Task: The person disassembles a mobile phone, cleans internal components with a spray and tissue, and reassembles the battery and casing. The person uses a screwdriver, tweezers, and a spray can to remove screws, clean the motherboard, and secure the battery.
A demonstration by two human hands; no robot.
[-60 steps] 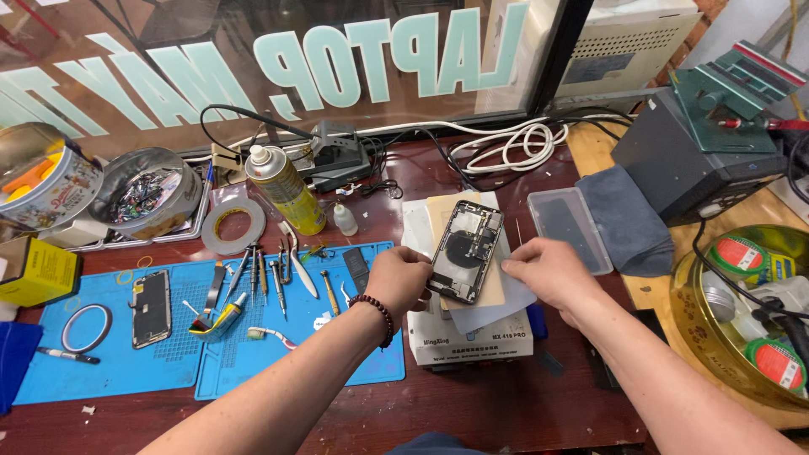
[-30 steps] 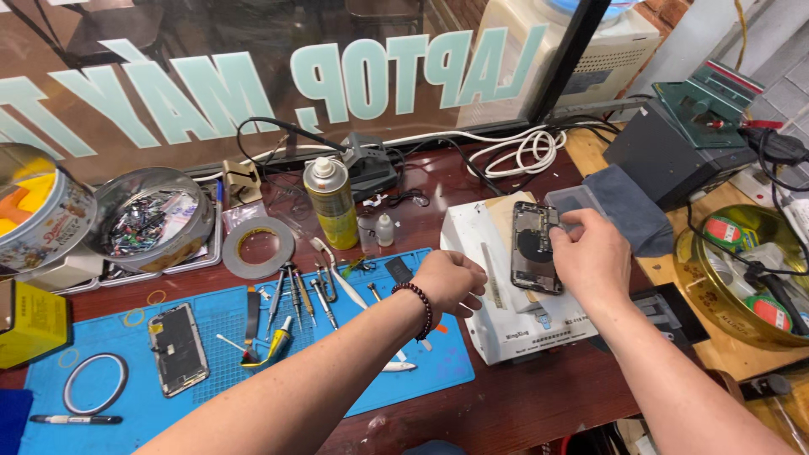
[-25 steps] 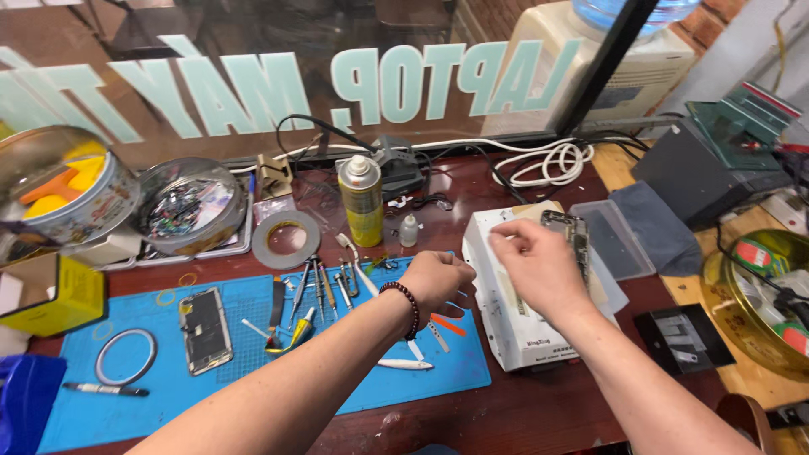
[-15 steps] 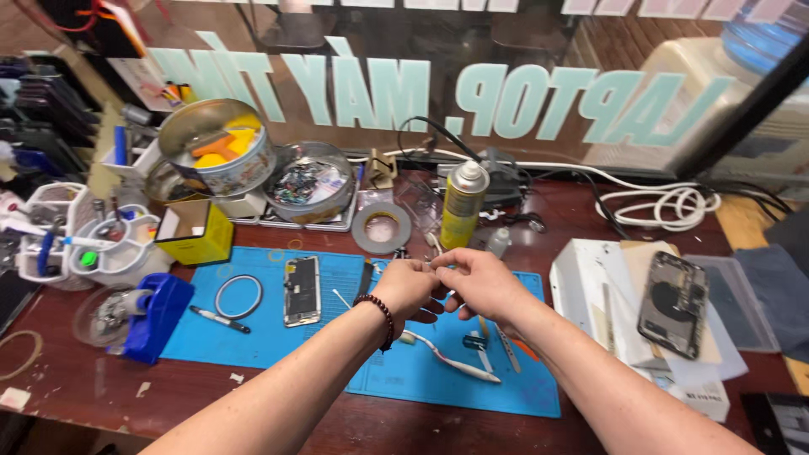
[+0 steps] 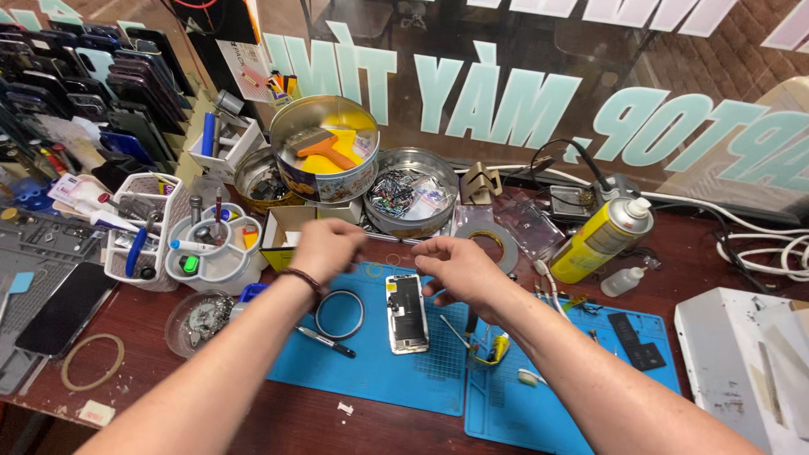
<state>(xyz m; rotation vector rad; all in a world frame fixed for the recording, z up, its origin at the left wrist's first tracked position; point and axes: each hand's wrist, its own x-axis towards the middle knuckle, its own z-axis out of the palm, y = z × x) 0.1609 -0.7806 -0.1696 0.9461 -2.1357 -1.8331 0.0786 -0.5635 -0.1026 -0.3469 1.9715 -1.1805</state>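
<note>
My left hand (image 5: 327, 246) hovers above the back edge of the blue work mat (image 5: 396, 371), fingers curled down, in front of a yellow cardboard box (image 5: 282, 236). My right hand (image 5: 459, 268) hangs beside it with fingers slightly spread, just above and right of an opened phone (image 5: 407, 312) lying on the mat. Neither hand holds anything that I can see. A black ring (image 5: 340, 313) and a black pen (image 5: 324, 341) lie on the mat below my left wrist.
A round tin with an orange brush (image 5: 324, 156), a tin of small parts (image 5: 410, 192), a tape roll (image 5: 489, 244), a yellow spray can (image 5: 602, 238), a white tool caddy (image 5: 139, 227) and a white box (image 5: 742, 362) crowd the wooden bench. Tweezers (image 5: 484, 345) lie on the mat.
The view has swung left, away from the white box and the phone body on it. Both hands left that phone and moved leftward over the blue mat near the opened phone.
</note>
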